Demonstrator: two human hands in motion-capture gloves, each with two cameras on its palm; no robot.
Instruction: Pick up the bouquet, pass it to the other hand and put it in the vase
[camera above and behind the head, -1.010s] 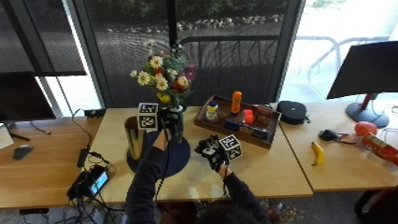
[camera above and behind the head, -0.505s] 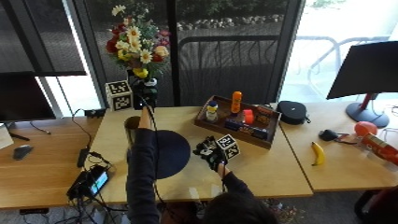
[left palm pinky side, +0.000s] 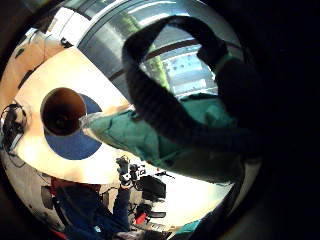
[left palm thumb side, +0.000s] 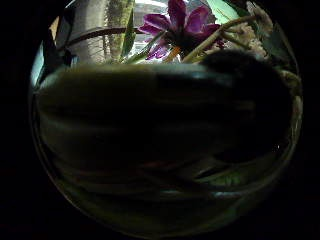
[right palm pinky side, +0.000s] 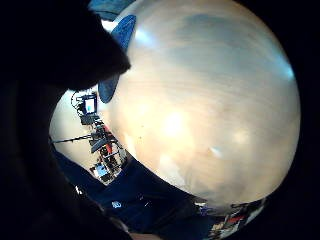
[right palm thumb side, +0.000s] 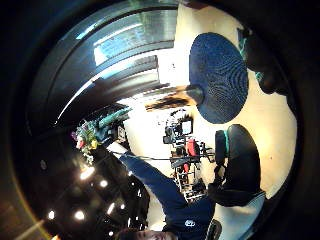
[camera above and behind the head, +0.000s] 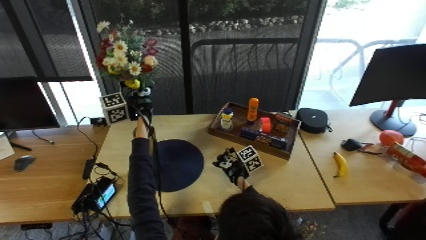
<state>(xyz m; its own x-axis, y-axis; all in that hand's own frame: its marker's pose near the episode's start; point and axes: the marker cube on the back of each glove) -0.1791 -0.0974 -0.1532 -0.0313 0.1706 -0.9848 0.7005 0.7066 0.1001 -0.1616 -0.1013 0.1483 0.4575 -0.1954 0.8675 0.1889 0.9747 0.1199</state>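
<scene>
Bouquet (camera above and behind the head: 126, 47): raised high above the table's far left edge, wrapped stems in the left hand (camera above and behind the head: 141, 100).
Left hand fingers: curled around the stems; a dark finger (left palm pinky side: 165, 115) crosses the green wrap.
Right hand (camera above and behind the head: 229, 165): low over the table (camera above and behind the head: 293, 175), beside the dark round mat (camera above and behind the head: 176, 165); holds nothing; fingers look loosely curled.
Vase (left palm pinky side: 62, 111): seen from the left palm, standing on the mat, mouth open.
Stage: lift done, handover not yet begun.
Risk: hands well apart; wrap could slip during the exchange, or swinging stems could tip the vase.
</scene>
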